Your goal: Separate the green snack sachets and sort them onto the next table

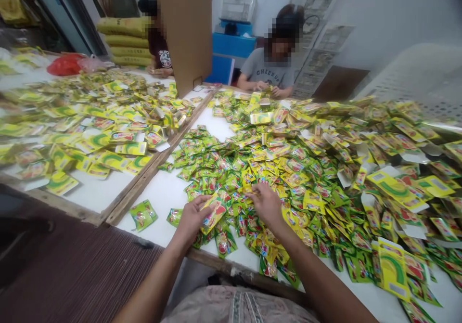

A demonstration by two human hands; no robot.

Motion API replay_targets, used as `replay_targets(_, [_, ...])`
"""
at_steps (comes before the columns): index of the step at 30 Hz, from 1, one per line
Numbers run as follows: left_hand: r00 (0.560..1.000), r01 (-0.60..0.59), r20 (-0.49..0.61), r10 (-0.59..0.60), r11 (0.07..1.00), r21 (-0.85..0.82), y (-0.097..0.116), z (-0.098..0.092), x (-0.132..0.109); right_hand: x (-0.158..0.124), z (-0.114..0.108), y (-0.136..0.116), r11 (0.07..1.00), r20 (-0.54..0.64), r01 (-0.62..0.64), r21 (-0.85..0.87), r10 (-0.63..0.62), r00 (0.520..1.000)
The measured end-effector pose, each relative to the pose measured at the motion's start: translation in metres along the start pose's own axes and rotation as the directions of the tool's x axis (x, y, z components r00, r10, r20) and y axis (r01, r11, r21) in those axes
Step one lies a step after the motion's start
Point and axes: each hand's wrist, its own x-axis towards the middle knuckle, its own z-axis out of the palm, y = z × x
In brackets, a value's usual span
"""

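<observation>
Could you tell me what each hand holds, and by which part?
Left hand pinches a yellow sachet by its near edge; right hand touches the pile, grip unclear.

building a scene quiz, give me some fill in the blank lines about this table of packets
The left hand holds a packet that is mostly ___.
The right hand rests palm ___ on the pile.
A lone packet lies on the white table to the ___ of the left hand.
At the far side sit ___ co-workers.
Missing: yellow; down; left; two.

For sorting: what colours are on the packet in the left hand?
Packet: yellow, green, red; head view.
</observation>
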Motion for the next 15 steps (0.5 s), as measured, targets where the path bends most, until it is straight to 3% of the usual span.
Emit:
replay_targets(2, [1.000, -0.023, 0.014, 0.022, 0.999, 0.029, 0.000, 0.002, -0.001, 0.000, -0.002, -0.008, 0.946, -0.042, -0.146, 0.288, 0.165, 0.985])
replay_targets(5, [0.997, -0.022, 0.076, 0.022, 1.000, 0.002, 0.003, 0.006, -0.006, -0.003, 0.002, -0.022, 0.801, 0.109, -0.254, 0.541, 0.233, 0.966])
replay_targets(8, [0.989, -0.025, 0.148, 0.025, 1.000, -0.005, 0.006, 0.005, -0.009, -0.009, 0.008, -0.030, 0.832, 0.180, -0.239, 0.501, 0.170, 0.969])
replay_targets(12, [0.967, -0.015, 0.256, 0.000, 0.998, 0.058, 0.010, -0.004, -0.010, -0.013, 0.003, -0.031, 0.939, 0.138, -0.084, 0.334, 0.040, 0.990])
replay_targets(15, [0.949, 0.035, 0.310, -0.059, 0.996, 0.084, 0.014, -0.008, -0.008, -0.012, -0.006, -0.032, 0.961, 0.150, 0.011, 0.278, -0.055, 0.987])
